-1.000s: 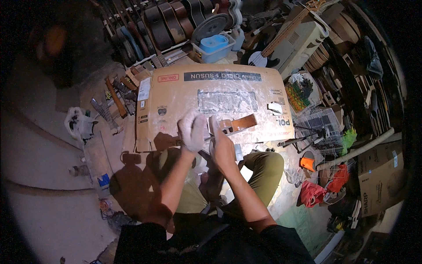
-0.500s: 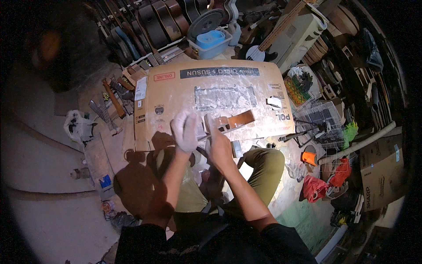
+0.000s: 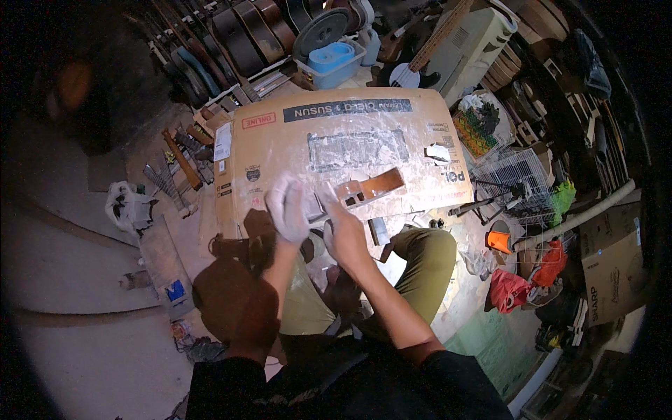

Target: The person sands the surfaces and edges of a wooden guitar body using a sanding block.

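My left hand [image 3: 287, 208], whitened as if by dust or a thin glove, is closed with its fingers up over the near edge of the cardboard. My right hand [image 3: 344, 231] is beside it, its fingers closed and pointing away from me. Between them shows a small pale flat piece [image 3: 313, 204]; the right fingers grip its side, and whether the left fingers hold it too is hidden. Just past the right fingertips, a glossy brown piece with rectangular cutouts [image 3: 381, 183] lies on the dusty cardboard box [image 3: 280, 150].
A crumpled white scrap [image 3: 437, 152] lies on the box. Guitar bodies and a clear tub [image 3: 343, 73] with a blue container stand behind. Wooden necks [image 3: 183, 161] lie at the left. A wire cage [image 3: 518, 192], an orange cup [image 3: 498, 241] and red bags [image 3: 509, 290] are at the right.
The view has shifted slightly. Both hands stay close together near the box's edge, with the left fingers turned a little and slightly lower. The brown piece stays on the cardboard.
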The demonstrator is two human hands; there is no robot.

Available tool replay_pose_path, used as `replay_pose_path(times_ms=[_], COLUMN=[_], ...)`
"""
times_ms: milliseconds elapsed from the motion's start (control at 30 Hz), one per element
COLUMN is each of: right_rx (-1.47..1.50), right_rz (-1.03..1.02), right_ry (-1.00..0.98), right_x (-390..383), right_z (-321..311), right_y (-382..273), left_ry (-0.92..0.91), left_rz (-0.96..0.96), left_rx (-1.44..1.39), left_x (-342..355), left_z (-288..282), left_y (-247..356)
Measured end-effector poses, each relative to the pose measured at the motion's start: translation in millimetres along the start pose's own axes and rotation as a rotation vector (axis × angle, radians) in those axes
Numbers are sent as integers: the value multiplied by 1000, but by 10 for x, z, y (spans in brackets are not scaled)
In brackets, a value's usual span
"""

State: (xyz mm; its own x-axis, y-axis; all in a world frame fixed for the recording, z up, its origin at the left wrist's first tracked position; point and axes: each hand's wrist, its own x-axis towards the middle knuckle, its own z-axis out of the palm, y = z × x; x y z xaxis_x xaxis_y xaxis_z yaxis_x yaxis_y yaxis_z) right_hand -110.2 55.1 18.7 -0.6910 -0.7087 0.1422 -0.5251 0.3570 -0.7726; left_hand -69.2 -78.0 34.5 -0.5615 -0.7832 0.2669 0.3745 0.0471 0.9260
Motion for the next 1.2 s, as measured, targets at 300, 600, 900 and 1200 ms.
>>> replay_pose_path(times_ms=[300,600,900,1200], right_rx=[87,182,186,320], right_rz=[1,-22,13,170], right_ry=[12,49,87,-108], right_x=[-68,-150,-173,-692], right_z=[-16,39,-64,-354], right_y=[-57,-62,-95,444], left_ry=[11,86,-70,36], left_rz=[46,255,53,280], left_rx=[35,415,21,168], left_x=[63,2,-132,-170], left_z=[-78,-326,-39,-20], left_y=[-173,-638,-35,-234])
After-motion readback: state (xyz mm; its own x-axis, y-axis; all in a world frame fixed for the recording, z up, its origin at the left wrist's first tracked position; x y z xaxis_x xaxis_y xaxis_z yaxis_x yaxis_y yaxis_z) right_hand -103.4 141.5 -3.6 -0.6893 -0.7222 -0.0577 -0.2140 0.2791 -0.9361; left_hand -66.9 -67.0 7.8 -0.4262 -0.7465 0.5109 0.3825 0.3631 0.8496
